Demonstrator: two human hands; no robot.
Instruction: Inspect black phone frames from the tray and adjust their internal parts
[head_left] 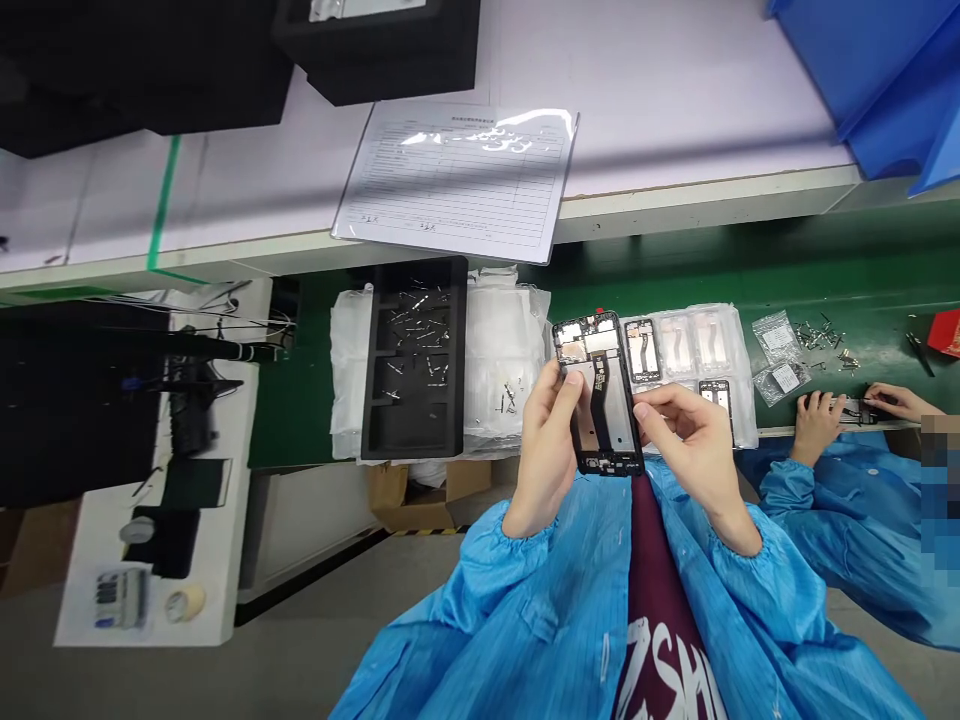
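Over a green conveyor belt (825, 270), both the left hand (551, 440) and right hand (686, 430) clamp a phone frame (600, 395), a laminated sheet (457, 180) at eleven o'clock, its print unreadable.

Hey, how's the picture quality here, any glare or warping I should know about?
Head view: glare whitens the top of the laminated sheet; the bench edge bows from lens distortion; the phone frame held by left hand and right hand is sharp; a blurred patch sits at the right edge.
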